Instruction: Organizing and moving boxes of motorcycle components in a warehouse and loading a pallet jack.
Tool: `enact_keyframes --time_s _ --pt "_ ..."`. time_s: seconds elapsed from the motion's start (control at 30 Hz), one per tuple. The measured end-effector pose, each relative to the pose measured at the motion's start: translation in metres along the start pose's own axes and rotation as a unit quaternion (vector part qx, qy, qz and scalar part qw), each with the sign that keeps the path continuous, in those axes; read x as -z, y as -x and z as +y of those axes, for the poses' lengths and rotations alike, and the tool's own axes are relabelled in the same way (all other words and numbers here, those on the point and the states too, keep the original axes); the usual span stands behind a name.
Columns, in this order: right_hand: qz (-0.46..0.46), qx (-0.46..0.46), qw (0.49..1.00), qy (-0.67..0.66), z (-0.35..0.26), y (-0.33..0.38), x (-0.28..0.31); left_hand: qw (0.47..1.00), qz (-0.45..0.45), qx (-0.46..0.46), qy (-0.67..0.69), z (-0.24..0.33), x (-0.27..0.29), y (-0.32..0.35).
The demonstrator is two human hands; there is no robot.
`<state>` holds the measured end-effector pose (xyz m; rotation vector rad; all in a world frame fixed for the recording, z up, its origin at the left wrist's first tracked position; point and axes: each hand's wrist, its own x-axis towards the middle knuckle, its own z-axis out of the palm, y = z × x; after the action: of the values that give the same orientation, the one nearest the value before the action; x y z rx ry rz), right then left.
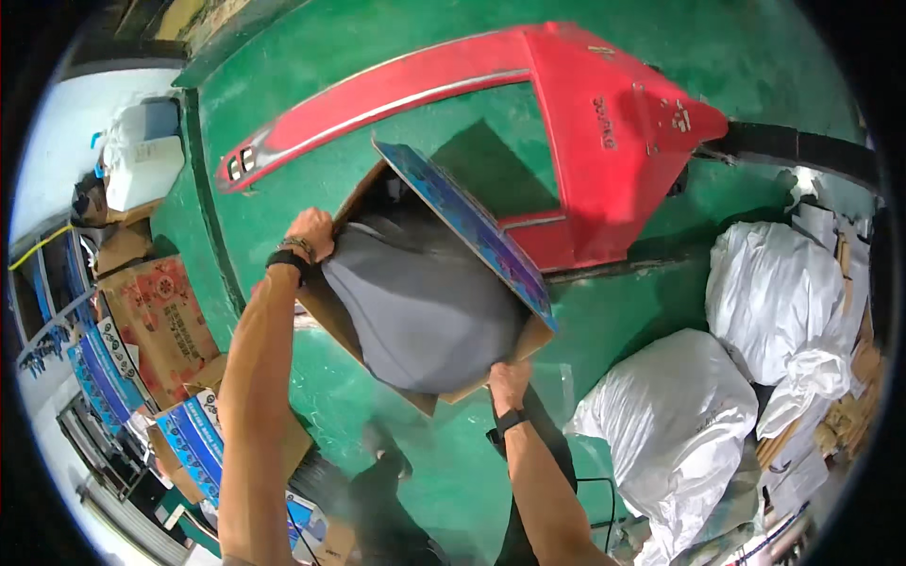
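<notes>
I hold a cardboard box (538,340) tilted over the floor between both hands, its top open. One long flap (477,236), printed blue and purple, stands up along its far right side. A smooth, dark grey, curved thing (429,307) fills most of the box; its kind cannot be made out. At the box's left edge, my left hand (311,234) is closed round the cardboard. My right hand (510,382) grips the near right corner, fingers partly hidden. Black bands circle both wrists.
A red pallet jack (585,141) lies just beyond the box on the green floor (311,57). Large white sacks (670,415) stand at the right. Cardboard cartons (160,325) and blue-printed boxes line the left. My legs and shoes are below the box.
</notes>
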<state>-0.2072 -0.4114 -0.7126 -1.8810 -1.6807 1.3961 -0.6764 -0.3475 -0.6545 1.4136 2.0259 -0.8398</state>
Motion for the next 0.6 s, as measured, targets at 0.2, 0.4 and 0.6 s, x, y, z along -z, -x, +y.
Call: enact_keyframes --time_s 0.2,0.4,0.6 --pt "-0.024 -0.198 0.98 -0.017 0.011 0.005 -0.005 0.998 -0.008 0.058 0.025 0.015 0.007 -0.001" --pt "0.089 -0.166 0.981 0.043 -0.004 -0.011 0.01 0.996 -0.048 0.043 0.062 0.037 0.011 -0.017" --pt "0.055 -0.248 0.957 0.139 -0.06 -0.012 0.001 0.996 -0.047 -0.015 -0.08 -0.005 0.0 -0.02"
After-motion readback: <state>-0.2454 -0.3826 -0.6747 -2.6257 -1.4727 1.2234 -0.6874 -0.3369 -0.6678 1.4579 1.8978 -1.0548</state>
